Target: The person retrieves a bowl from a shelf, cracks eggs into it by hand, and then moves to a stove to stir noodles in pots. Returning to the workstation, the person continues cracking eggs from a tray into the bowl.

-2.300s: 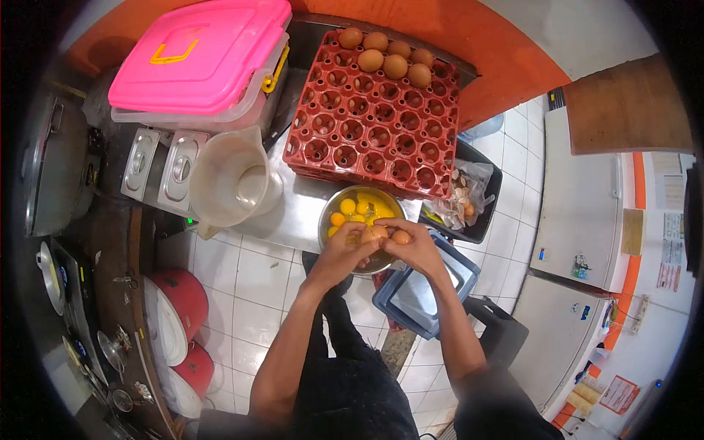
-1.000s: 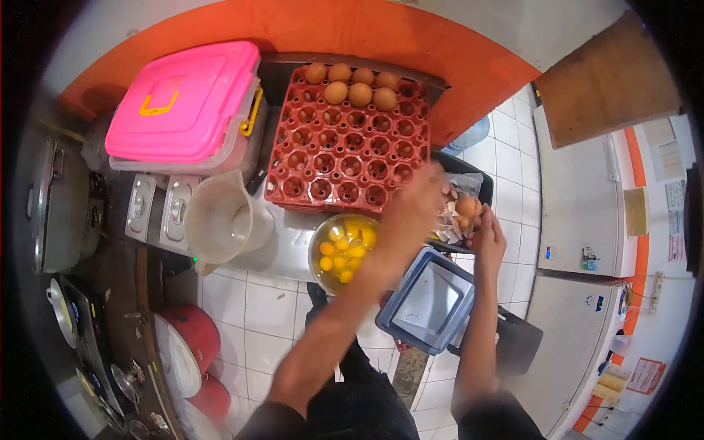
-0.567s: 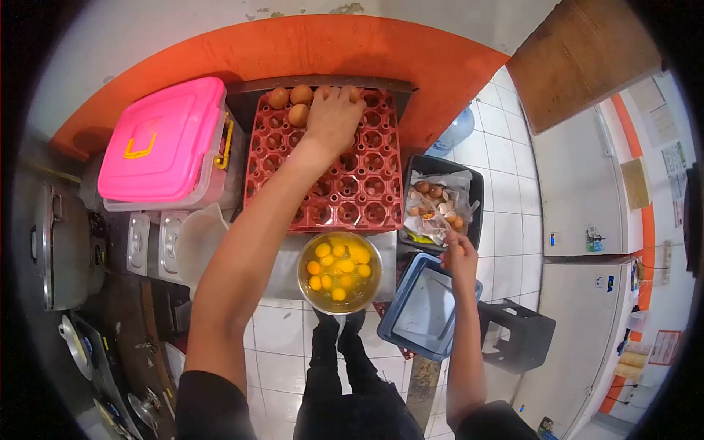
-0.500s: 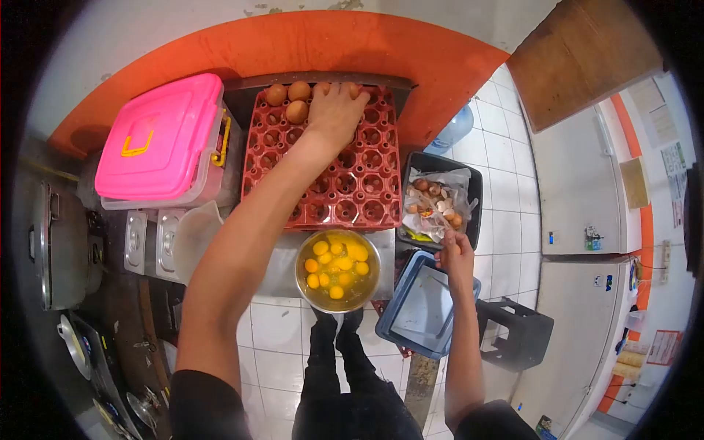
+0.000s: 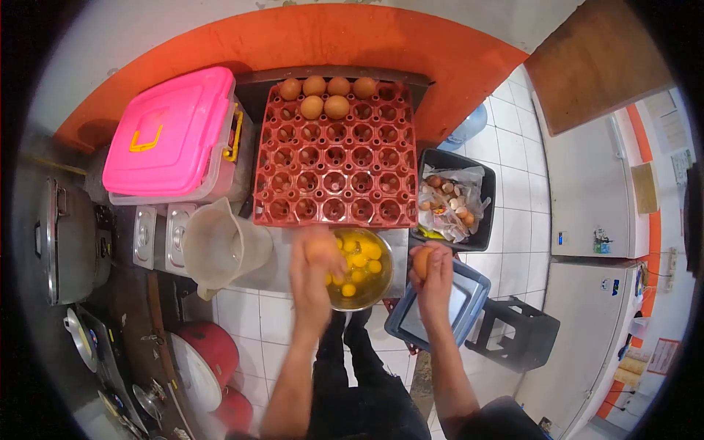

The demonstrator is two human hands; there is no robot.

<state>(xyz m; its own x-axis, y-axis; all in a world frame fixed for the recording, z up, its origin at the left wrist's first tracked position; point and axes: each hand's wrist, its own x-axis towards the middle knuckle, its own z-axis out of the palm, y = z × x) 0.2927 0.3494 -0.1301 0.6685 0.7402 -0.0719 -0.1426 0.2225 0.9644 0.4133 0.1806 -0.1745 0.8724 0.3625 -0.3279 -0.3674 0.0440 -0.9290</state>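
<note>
My left hand (image 5: 314,275), smeared by motion, is closed around a brown egg (image 5: 320,248) over the left side of a metal bowl (image 5: 389,282). Inside the bowl lie several yellow egg yolks (image 5: 359,259) in clear egg white. On the bowl's right, my right hand (image 5: 436,282) has its fingers wrapped round another brown egg (image 5: 422,262), above a blue-grey tub (image 5: 473,297). Beyond the bowl stands a stack of red egg trays (image 5: 335,156), with several whole brown eggs (image 5: 336,107) in the back rows.
A black bin (image 5: 480,235) at the right contains a plastic bag and broken eggshells (image 5: 447,198). Left of the bowl stands a translucent pitcher (image 5: 213,246), near a pink-lidded box (image 5: 169,136) and steel lidded containers (image 5: 144,236). A dark plastic stool (image 5: 521,334) is on the tiled floor.
My left hand has come from the back of the egg tray to the bowl, bringing an egg. My right hand has moved left from beside the bin, its egg now showing more plainly.
</note>
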